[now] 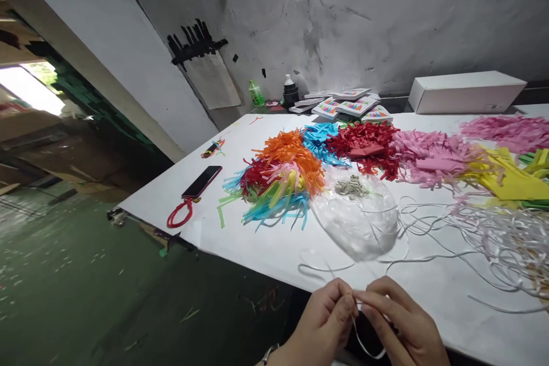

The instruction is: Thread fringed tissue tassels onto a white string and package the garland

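Observation:
My left hand is closed in a pinch on a thin white cord at the table's front edge. Touching it on the right, my right hand has its fingers pinched at the same cord, which hangs in a loop below them. Just beyond the hands lies a clear plastic bag with small greyish pieces on it. A tangle of white cord spreads to the right. Fringed paper tassels, among them an orange bunch and a dark red bunch, sit behind the bag.
On the white table are a phone with a red strap, pink fringe, and yellow paper. Printed cards, a black bottle and a white box stand near the wall.

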A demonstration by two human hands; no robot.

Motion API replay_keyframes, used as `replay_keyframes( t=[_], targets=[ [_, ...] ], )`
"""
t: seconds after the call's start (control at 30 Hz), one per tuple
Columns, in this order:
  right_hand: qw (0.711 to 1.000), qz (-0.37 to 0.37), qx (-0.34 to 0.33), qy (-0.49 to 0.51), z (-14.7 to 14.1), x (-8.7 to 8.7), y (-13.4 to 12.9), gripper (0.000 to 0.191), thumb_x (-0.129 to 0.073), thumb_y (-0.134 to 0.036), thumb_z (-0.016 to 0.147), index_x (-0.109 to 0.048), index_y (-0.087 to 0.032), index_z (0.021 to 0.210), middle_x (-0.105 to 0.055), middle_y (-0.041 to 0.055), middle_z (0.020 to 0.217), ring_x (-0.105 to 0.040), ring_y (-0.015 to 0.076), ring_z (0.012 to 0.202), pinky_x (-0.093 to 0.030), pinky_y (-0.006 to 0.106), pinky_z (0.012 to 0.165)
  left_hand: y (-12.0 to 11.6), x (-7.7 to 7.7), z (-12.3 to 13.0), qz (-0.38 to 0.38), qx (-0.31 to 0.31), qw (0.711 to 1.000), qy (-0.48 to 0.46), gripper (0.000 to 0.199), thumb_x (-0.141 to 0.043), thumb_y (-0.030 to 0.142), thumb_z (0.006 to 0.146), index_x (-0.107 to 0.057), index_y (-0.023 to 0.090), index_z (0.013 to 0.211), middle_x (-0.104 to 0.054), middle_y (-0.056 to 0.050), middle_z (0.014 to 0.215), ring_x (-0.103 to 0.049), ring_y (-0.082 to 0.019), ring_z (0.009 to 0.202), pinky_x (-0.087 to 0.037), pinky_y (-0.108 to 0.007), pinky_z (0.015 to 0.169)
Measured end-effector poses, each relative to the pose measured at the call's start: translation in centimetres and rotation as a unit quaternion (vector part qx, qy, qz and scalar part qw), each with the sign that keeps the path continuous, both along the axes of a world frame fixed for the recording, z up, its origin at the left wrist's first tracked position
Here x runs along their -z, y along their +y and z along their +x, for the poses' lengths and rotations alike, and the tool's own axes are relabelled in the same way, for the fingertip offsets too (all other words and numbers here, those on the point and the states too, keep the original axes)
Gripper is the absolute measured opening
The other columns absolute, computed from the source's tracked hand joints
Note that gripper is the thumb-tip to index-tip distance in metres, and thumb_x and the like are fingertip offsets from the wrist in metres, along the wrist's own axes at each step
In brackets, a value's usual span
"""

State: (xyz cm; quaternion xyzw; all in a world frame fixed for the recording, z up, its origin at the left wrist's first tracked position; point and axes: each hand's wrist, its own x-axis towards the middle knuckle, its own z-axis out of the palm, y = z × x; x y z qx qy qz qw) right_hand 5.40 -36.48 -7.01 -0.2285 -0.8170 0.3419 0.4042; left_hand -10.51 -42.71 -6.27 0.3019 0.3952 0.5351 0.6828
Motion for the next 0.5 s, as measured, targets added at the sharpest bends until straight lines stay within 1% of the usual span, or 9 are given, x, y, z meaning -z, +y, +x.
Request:
replay_keyframes(
  t=[0.07,0.13,0.17,0.23,0.3,0.37,0.43,0.5],
  targets=[
    [0.999,-0.040,0.001,0.035,-0.3,-0.8,0.0,0.018,-0.048,-0.015,0.098,-0.063,-0.025,0.100,-0.058,-0.0007,0.082,-0.061,0.0109,0.072,-0.050,0.018,0.065,0.2,0.0,0.3,-0.006,0.041,0.999,0.005,0.050,-0.066,0.066,0.083,-0.044,0.021,0.080,-0.030,0.013,0.052,-0.019,-0.004,0.040,-0.015,-0.021,0.040],
    [0.995,-0.073,0.038,0.062,-0.6,-1.3,0.3,0.017,-0.050,-0.018,0.098,-0.059,-0.023,0.085,-0.055,-0.0015,0.077,-0.058,0.0111,0.069,-0.048,0.019,0.064,0.4,-0.1,0.1,-0.004,0.063,0.997,0.032,0.050,-0.063,0.068,0.083,-0.044,0.021,0.080,-0.030,0.012,0.054,-0.020,-0.005,0.042,-0.017,-0.021,0.042],
    [0.991,-0.090,0.066,0.074,-0.7,-1.5,0.5,0.018,-0.051,-0.020,0.098,-0.058,-0.023,0.082,-0.055,-0.0018,0.077,-0.057,0.0111,0.069,-0.047,0.019,0.064,0.6,-0.3,-0.2,0.004,0.070,0.995,0.066,0.050,-0.060,0.068,0.085,-0.044,0.021,0.080,-0.031,0.012,0.055,-0.021,-0.005,0.043,-0.018,-0.021,0.043],
    [0.982,-0.111,0.116,0.095,-0.7,-1.8,1.1,0.018,-0.054,-0.024,0.098,-0.057,-0.023,0.080,-0.055,-0.0021,0.077,-0.057,0.0111,0.071,-0.046,0.019,0.067,1.0,-0.8,-1.0,0.033,0.080,0.981,0.174,0.048,-0.053,0.066,0.090,-0.046,0.020,0.081,-0.035,0.010,0.056,-0.026,-0.007,0.047,-0.022,-0.022,0.046],
    [0.977,-0.120,0.142,0.105,-0.7,-2.0,1.8,0.019,-0.054,-0.027,0.098,-0.058,-0.023,0.080,-0.056,-0.0021,0.078,-0.056,0.0112,0.073,-0.045,0.019,0.069,1.5,-1.5,-1.8,0.077,0.082,0.945,0.307,0.043,-0.046,0.059,0.097,-0.049,0.019,0.082,-0.042,0.006,0.061,-0.034,-0.010,0.054,-0.029,-0.023,0.053],
    [0.976,-0.117,0.144,0.109,-0.8,-2.3,2.3,0.020,-0.055,-0.029,0.097,-0.060,-0.023,0.079,-0.057,-0.0017,0.079,-0.056,0.0117,0.075,-0.044,0.020,0.070,1.9,-2.3,-2.5,0.121,0.065,0.902,0.410,0.037,-0.042,0.048,0.101,-0.052,0.018,0.082,-0.049,0.002,0.069,-0.041,-0.012,0.062,-0.034,-0.024,0.060],
    [0.970,-0.126,0.163,0.131,-1.0,-2.7,2.9,0.021,-0.057,-0.033,0.096,-0.061,-0.022,0.079,-0.057,-0.0011,0.080,-0.055,0.0121,0.075,-0.044,0.021,0.069,2.3,-2.9,-3.2,0.147,0.043,0.868,0.472,0.030,-0.042,0.038,0.101,-0.054,0.018,0.081,-0.054,0.000,0.074,-0.045,-0.014,0.066,-0.036,-0.025,0.064],
    [0.946,-0.161,0.204,0.194,-1.0,-3.2,3.8,0.022,-0.062,-0.038,0.093,-0.063,-0.021,0.079,-0.056,-0.0010,0.079,-0.053,0.0117,0.072,-0.043,0.022,0.065,2.6,-3.0,-4.2,0.154,0.033,0.845,0.510,0.025,-0.043,0.030,0.099,-0.055,0.019,0.081,-0.056,-0.001,0.074,-0.048,-0.014,0.066,-0.037,-0.025,0.065]
  ],
)
